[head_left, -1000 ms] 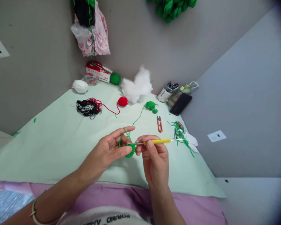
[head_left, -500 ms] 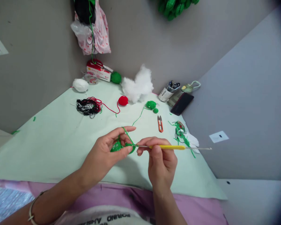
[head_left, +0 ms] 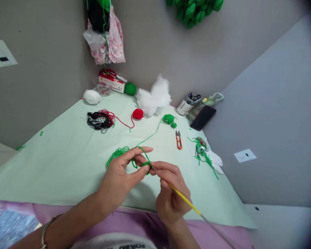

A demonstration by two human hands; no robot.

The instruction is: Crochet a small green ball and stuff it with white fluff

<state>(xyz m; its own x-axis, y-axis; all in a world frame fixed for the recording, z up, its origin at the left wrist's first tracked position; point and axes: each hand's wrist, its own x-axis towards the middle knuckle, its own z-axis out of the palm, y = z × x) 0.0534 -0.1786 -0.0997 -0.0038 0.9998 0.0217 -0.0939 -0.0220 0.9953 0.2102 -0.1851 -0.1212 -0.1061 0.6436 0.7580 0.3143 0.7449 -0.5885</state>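
My left hand [head_left: 119, 178] pinches a small piece of green crochet work [head_left: 146, 164] between thumb and fingers, with a green strand looped over its raised index finger. My right hand [head_left: 174, 193] grips a crochet hook [head_left: 184, 198] with a yellow handle. The hook's tip meets the crochet piece and is partly hidden by my fingers; its other metal end slants down to the right. Loose green yarn [head_left: 116, 155] lies just beyond my left hand. A strand runs from the left hand up to a green yarn ball [head_left: 168, 119].
Orange thread snips [head_left: 179, 140] lie right of centre. Around them are white stuffing [head_left: 155, 97], a red yarn ball [head_left: 138, 114], a black and red yarn tangle [head_left: 100, 120], yarn scraps [head_left: 203, 152], a phone [head_left: 203, 118] and a pen cup [head_left: 185, 105]. Walls border the table.
The crochet hook has swung from level to slanting down to the right, as my right hand turned. The loose green yarn now shows beyond my left hand. The whole view has shifted slightly.
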